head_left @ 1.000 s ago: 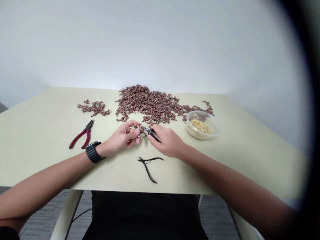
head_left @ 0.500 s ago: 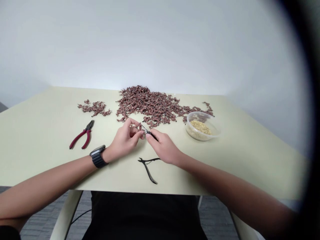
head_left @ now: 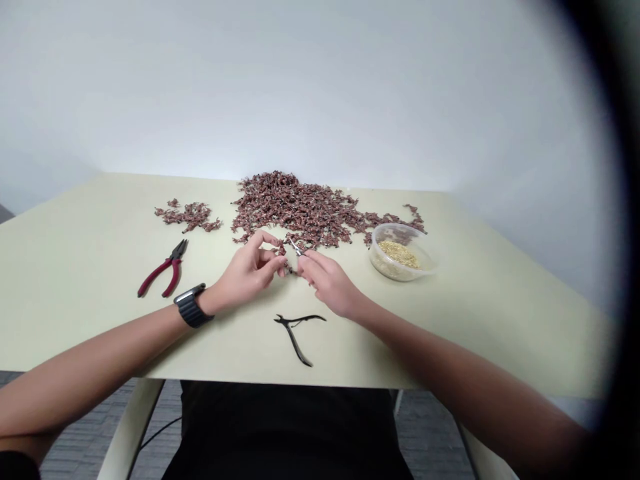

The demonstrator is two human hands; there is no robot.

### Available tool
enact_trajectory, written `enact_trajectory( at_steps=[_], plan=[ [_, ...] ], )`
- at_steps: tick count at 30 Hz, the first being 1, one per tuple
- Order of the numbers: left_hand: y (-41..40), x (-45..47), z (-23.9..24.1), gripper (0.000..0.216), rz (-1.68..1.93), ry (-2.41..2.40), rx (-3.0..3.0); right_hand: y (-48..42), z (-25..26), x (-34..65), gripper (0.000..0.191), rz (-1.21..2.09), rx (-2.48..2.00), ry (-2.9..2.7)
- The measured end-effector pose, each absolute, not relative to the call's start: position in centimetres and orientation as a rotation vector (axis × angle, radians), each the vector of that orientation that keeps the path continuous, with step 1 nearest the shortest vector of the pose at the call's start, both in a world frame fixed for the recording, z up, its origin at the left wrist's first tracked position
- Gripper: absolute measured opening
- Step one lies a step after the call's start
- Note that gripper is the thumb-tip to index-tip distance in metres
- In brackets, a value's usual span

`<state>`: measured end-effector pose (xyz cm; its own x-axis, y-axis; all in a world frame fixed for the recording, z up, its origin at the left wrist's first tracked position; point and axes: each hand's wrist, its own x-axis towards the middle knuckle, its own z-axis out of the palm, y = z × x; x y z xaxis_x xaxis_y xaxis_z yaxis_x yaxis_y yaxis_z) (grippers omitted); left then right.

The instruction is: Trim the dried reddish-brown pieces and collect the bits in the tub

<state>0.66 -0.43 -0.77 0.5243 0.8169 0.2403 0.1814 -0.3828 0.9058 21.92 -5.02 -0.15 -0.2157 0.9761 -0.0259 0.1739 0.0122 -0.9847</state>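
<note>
Above the middle of the table, my left hand (head_left: 255, 267) pinches a small reddish-brown piece (head_left: 281, 249) between thumb and fingers. It has a knobbly shape with thin projecting parts; the fingers cover some of it. Facing it, my right hand (head_left: 327, 280) is closed round a slim tool (head_left: 296, 248) with a shiny metal tip and a dark handle mostly hidden in the palm. The tip points up and left, just right of the piece and apart from it. Beyond both hands lies a large heap of similar reddish-brown pieces (head_left: 295, 207).
Black nippers (head_left: 293, 333) lie nearer to me, below the hands. Red-handled pliers (head_left: 167, 267) rest at the left, with a smaller group of brown pieces (head_left: 190, 217) behind them. To the right stands a clear plastic bowl (head_left: 385, 267) holding gold-coloured bits (head_left: 400, 255).
My right hand has drawn slightly right and up, taking the tool's tip away from the piece. The nippers' upper handle now shows fully. My left hand still pinches the piece.
</note>
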Motion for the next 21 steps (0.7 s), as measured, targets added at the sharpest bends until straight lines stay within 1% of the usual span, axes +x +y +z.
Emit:
enact_trajectory(
  at_steps=[2, 3, 5, 7, 11, 16, 19, 21],
  plan=[
    [-0.7, 0.7, -0.4, 0.031, 0.814, 0.73, 1.63, -4.8, -0.7, 22.3, 0.03, 0.889, -1.256, -1.762],
    [-0.8, 0.7, -0.3, 0.033, 0.792, 0.704, 1.568, -4.7, -0.9, 22.5, 0.028, 0.755, -1.255, -1.856],
    [-0.7, 0.5, -0.1, 0.034, 0.776, 0.677, 1.509, -4.5, -1.0, 23.0, 0.024, 0.603, -1.249, -1.984],
    [-0.6, 0.4, 0.0, 0.033, 0.766, 0.658, 1.484, -4.4, -1.0, 23.4, 0.022, 0.517, -1.239, -2.062],
    [-0.7, 0.4, 0.3, 0.03, 0.762, 0.641, 1.441, -4.4, -1.0, 23.6, 0.02, 0.427, -1.233, -2.124],
    [-0.7, 0.4, 0.5, 0.029, 0.763, 0.645, 1.415, -4.3, -0.9, 23.7, 0.022, 0.411, -1.228, -2.138],
    [-0.8, 0.5, 0.6, 0.031, 0.776, 0.66, 1.458, -4.6, -0.7, 23.5, 0.024, 0.468, -1.231, -2.108],
    [-1.0, 0.6, 0.5, 0.033, 0.808, 0.683, 1.514, -4.9, -0.5, 23.2, 0.026, 0.584, -1.247, -2.044]
  ],
)
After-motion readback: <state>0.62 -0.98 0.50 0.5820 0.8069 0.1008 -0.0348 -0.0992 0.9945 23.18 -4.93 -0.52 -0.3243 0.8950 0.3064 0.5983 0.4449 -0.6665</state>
